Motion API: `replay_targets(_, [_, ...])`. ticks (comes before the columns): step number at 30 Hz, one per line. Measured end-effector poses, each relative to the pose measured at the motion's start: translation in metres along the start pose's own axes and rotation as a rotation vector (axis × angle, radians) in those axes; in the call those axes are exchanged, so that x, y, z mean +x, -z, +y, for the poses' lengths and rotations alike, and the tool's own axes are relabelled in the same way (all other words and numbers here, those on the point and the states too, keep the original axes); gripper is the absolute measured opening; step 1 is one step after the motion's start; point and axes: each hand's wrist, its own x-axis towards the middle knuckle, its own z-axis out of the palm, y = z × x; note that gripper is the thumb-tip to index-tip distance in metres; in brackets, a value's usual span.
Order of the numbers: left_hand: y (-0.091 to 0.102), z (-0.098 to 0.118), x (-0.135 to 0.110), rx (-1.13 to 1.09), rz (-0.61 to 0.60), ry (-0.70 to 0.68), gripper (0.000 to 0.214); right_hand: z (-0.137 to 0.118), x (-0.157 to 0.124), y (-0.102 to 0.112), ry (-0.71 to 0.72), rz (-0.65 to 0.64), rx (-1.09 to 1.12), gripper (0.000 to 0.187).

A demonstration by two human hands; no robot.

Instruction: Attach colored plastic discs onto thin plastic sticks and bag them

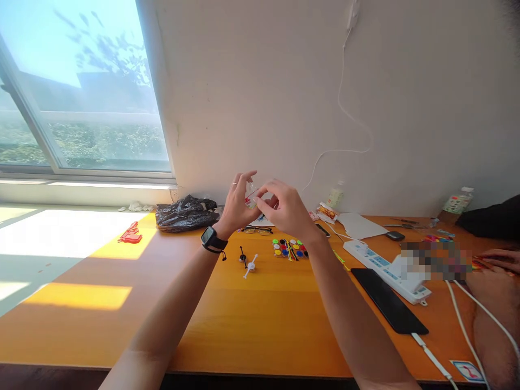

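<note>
My left hand (239,207) and my right hand (284,205) are raised close together above the far part of the table. Between them shows what looks like a small clear plastic bag (252,187) with something red in it. My right thumb and fingers pinch at it, while my left hand is curled around its other side with the index finger raised. My palms hide much of it. Below lie a black arrow-shaped spinner (242,257) and a white one (251,266). Rows of coloured round pieces (280,249) lie nearer my right forearm, with thin black and yellow sticks on top.
A black plastic bag (187,213), glasses (258,230) and red plastic pieces (130,233) lie toward the back and left. On the right are a power strip (382,271), a black phone (388,300) with a cable, bottles (335,196) and another person's hand (499,260).
</note>
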Motion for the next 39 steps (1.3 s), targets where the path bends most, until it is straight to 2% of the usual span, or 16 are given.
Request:
replay_targets(3, [-0.001, -0.014, -0.005, -0.038, -0.069, 0.052, 0.072, 0.028, 0.004, -0.010, -0.061, -0.055, 0.088, 0.016])
replay_targets(6, [0.007, -0.033, -0.009, -0.169, -0.203, 0.144, 0.085, 0.055, 0.005, -0.018, -0.107, -0.034, 0.110, 0.016])
replay_targets(9, [0.017, -0.047, -0.011, -0.341, -0.334, 0.242, 0.082, 0.070, 0.003, -0.023, -0.099, -0.041, 0.118, 0.016])
replay_targets(12, [0.026, -0.050, -0.010, -0.358, -0.450, 0.254, 0.070, 0.073, 0.002, -0.024, -0.092, -0.091, 0.126, 0.015])
replay_targets(14, [0.030, -0.047, -0.008, -0.311, -0.456, 0.230, 0.071, 0.071, 0.002, -0.024, -0.085, -0.107, 0.110, 0.014])
replay_targets(17, [0.035, -0.042, -0.004, -0.247, -0.450, 0.198, 0.074, 0.070, 0.002, -0.023, -0.057, -0.053, 0.085, 0.012])
replay_targets(21, [0.040, -0.040, -0.001, -0.098, -0.490, 0.171, 0.040, 0.076, 0.003, -0.026, -0.015, -0.005, 0.073, 0.012])
replay_targets(24, [0.041, -0.040, -0.002, -0.015, -0.534, 0.177, 0.030, 0.081, 0.002, -0.029, -0.020, -0.033, 0.063, 0.011])
replay_targets(27, [0.042, -0.038, -0.002, 0.016, -0.601, 0.207, 0.022, 0.080, 0.001, -0.027, -0.058, -0.097, 0.048, 0.010])
replay_targets(32, [0.045, -0.033, 0.003, 0.035, -0.603, 0.220, 0.022, 0.082, -0.003, -0.020, -0.176, -0.298, 0.031, 0.022])
replay_targets(35, [0.050, -0.031, 0.005, 0.029, -0.689, 0.230, 0.019, 0.089, -0.006, -0.027, -0.225, -0.407, 0.067, 0.018])
replay_targets(37, [0.053, -0.032, 0.004, 0.031, -0.728, 0.258, 0.019, 0.092, -0.006, -0.034, -0.220, -0.432, 0.098, 0.015])
replay_targets(39, [0.057, -0.033, 0.003, 0.038, -0.698, 0.288, 0.029, 0.088, -0.005, -0.037, -0.198, -0.383, 0.095, 0.013])
